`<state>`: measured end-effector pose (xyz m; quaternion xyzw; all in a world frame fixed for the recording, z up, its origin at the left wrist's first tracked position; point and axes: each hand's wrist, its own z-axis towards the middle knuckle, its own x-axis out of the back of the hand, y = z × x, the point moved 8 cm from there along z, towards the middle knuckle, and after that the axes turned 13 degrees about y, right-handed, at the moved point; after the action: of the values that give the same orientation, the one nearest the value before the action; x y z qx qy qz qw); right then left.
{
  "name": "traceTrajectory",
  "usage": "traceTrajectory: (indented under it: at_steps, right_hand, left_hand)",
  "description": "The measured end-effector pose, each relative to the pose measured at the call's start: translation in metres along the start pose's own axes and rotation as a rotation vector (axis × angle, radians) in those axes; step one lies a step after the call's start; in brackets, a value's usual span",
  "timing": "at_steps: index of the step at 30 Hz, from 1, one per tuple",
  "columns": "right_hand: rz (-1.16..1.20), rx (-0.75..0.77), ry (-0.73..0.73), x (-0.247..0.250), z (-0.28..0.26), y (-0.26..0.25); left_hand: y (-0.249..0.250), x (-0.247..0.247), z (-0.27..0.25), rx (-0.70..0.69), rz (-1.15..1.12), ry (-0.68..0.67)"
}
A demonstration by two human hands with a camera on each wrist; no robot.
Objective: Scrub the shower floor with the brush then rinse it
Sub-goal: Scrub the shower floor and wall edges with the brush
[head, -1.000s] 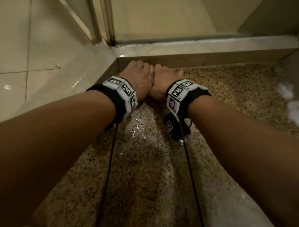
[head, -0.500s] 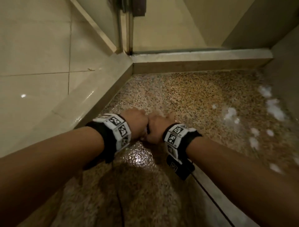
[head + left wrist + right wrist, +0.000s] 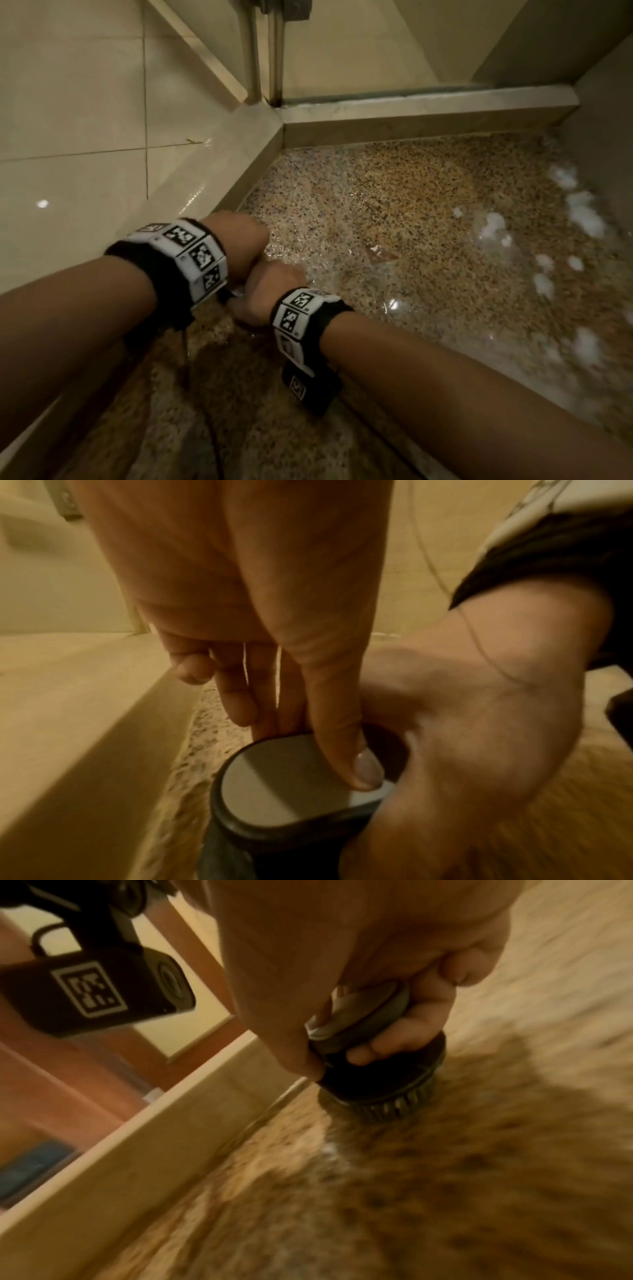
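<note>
A round dark scrub brush [image 3: 380, 1069] with a grey cap [image 3: 287, 780] stands bristles-down on the wet speckled shower floor [image 3: 394, 212], close to the left kerb [image 3: 239, 161]. My right hand [image 3: 339, 1058] grips its neck, fingers curled under the cap. My left hand [image 3: 325, 750] pinches the cap, with the thumb on top and the fingers down its far side. In the head view the left hand [image 3: 245, 253] and right hand [image 3: 274, 291] are pressed together and hide the brush.
White foam patches [image 3: 493, 226] lie on the floor's right side near the right wall [image 3: 603, 113]. A far kerb [image 3: 411, 126] and a door frame post [image 3: 253, 51] close the corner. Glossy tiles [image 3: 68, 188] lie beyond the left kerb.
Both hands have drawn the brush back from the far kerb toward me along the left kerb. Wet floor and foam now show ahead of them.
</note>
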<state>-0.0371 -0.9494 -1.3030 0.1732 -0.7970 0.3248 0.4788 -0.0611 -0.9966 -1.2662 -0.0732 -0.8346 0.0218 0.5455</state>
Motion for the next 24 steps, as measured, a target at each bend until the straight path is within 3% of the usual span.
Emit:
traceTrajectory:
  at_steps: [5, 7, 11, 12, 15, 17, 20, 22, 24]
  right_hand:
    - [0.048, -0.229, 0.054, 0.02, -0.016, 0.086]
    - [0.103, -0.367, 0.136, 0.041, -0.029, 0.147]
    - [0.051, -0.982, 0.143, 0.085, -0.108, 0.294]
    - [0.03, -1.043, 0.135, 0.089, -0.12, 0.311]
    - [0.048, -0.938, 0.219, 0.079, -0.1, 0.293]
    - [0.164, -0.749, 0.264, 0.063, -0.065, 0.237]
    - [0.266, -0.423, 0.217, 0.038, -0.018, 0.122]
    - [0.281, -0.266, 0.155, 0.021, 0.003, 0.058]
    - [0.265, -0.201, 0.098, 0.005, 0.016, 0.019]
  left_hand:
    - [0.068, 0.037, 0.068, -0.166, -0.111, 0.24]
    - [0.095, 0.059, 0.083, -0.119, -0.194, 0.366]
    - [0.118, 0.077, 0.091, -0.078, -0.331, 0.537]
    - [0.112, 0.075, 0.091, -0.075, -0.338, 0.557]
    - [0.069, 0.064, 0.091, 0.015, -0.389, 0.589]
    - [0.031, 0.055, 0.088, 0.141, -0.454, 0.569]
    - [-0.017, 0.043, 0.074, 0.301, -0.502, 0.605]
    - [-0.035, 0.036, 0.06, 0.328, -0.502, 0.652]
    - [-0.045, 0.032, 0.047, 0.302, -0.506, 0.672]
